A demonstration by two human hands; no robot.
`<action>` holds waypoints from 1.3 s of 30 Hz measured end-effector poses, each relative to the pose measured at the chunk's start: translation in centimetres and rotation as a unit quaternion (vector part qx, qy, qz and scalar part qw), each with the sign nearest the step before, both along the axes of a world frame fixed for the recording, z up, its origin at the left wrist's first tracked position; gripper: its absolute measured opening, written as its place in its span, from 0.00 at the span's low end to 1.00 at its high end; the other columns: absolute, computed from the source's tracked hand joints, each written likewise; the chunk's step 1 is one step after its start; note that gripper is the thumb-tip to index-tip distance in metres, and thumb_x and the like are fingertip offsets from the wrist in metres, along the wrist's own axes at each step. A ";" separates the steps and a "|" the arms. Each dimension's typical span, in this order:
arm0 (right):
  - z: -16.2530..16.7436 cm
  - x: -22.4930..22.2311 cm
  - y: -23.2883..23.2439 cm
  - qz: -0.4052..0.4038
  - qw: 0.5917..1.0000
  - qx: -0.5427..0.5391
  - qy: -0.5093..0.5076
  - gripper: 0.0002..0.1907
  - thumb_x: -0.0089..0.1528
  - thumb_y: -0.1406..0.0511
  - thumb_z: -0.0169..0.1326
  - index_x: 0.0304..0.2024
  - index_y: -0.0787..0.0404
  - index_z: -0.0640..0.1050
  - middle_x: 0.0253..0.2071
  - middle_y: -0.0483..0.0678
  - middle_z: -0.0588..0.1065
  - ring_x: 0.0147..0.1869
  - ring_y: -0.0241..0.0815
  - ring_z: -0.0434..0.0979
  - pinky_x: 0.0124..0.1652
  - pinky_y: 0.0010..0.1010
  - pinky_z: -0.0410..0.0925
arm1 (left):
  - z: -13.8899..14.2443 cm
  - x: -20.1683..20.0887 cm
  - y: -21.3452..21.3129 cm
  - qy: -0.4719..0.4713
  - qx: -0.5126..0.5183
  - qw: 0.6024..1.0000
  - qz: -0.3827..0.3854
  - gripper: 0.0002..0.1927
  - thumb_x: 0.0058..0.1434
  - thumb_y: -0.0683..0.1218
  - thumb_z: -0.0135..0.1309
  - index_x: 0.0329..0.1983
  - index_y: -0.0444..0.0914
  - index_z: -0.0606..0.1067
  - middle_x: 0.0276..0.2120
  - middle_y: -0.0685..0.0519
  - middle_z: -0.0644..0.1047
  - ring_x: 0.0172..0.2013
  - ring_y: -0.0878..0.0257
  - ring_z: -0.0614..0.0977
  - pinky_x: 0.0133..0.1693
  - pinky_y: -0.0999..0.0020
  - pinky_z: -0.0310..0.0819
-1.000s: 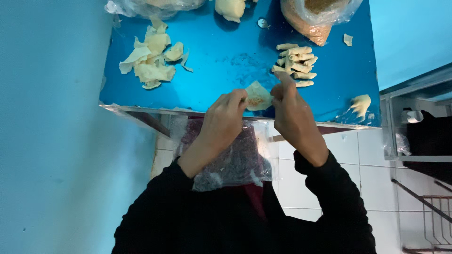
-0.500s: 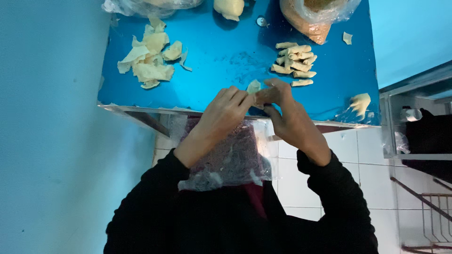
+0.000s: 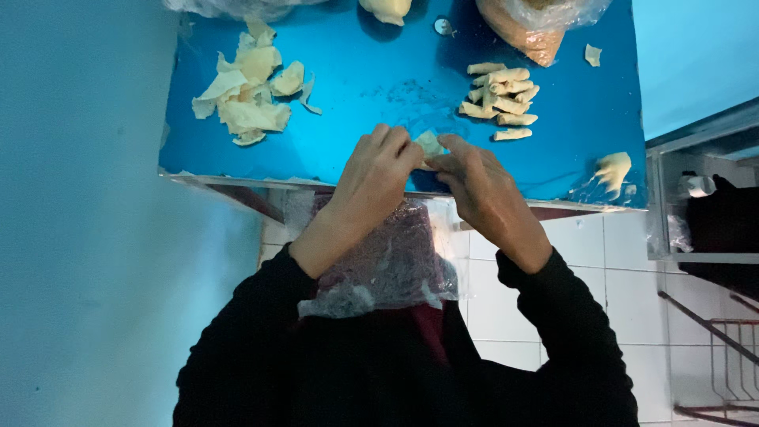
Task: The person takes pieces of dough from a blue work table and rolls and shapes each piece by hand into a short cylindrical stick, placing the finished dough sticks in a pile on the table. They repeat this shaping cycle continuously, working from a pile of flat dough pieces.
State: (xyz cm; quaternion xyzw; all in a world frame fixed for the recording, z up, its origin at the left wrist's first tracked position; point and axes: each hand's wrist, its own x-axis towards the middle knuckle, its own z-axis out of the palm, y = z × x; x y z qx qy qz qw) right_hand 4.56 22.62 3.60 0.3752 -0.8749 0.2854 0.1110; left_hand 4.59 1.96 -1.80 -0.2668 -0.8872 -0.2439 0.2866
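My left hand (image 3: 378,175) and my right hand (image 3: 474,182) meet at the near edge of the blue table (image 3: 379,103). Both pinch one small pale dough wrapper (image 3: 429,145), fingers closed over it; only its top corner shows. Several finished pale rolls (image 3: 500,99) lie in a pile just beyond my right hand. A heap of loose flat wrappers (image 3: 247,99) lies beyond my left hand at the table's left. A clear plastic bag (image 3: 387,265) rests on my lap under my wrists.
A plastic bag of brownish filling (image 3: 534,28) stands at the table's far right, a pale lump (image 3: 387,9) at the far middle. Dough scraps (image 3: 613,168) lie near the right front corner. A metal shelf (image 3: 696,205) stands right; white floor tiles lie below.
The wrapper was held up flat between both hands; my fingers have since closed over it and lowered it to the table edge, so less of it shows.
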 end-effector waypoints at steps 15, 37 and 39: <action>0.4 -2.2 0.7 0.041 0.988 -0.089 -0.123 0.35 0.64 0.82 0.55 0.68 0.60 0.56 0.58 0.59 0.70 0.58 0.49 0.81 0.51 0.35 0.77 | -0.2 0.4 0.4 0.037 -0.039 0.998 -0.018 0.11 0.59 0.40 0.58 0.45 0.36 0.76 0.38 0.51 0.71 0.41 0.56 0.75 0.38 0.63 0.74; 2.2 -3.9 0.0 0.032 0.973 0.019 -0.228 0.37 0.62 0.76 0.58 0.69 0.63 0.56 0.36 0.54 0.77 0.39 0.53 0.82 0.40 0.42 0.73 | 1.1 -2.2 -0.2 -0.144 0.061 0.984 -0.086 0.04 0.59 0.38 0.58 0.34 0.40 0.77 0.34 0.47 0.76 0.42 0.47 0.77 0.41 0.52 0.73; 2.4 -4.1 -0.3 0.018 0.975 0.017 -0.220 0.38 0.61 0.76 0.60 0.69 0.62 0.57 0.35 0.55 0.77 0.38 0.53 0.81 0.38 0.42 0.72 | 1.7 -2.9 -0.4 -0.220 0.064 0.970 -0.080 0.01 0.61 0.41 0.59 0.35 0.40 0.77 0.33 0.48 0.77 0.40 0.48 0.79 0.40 0.52 0.74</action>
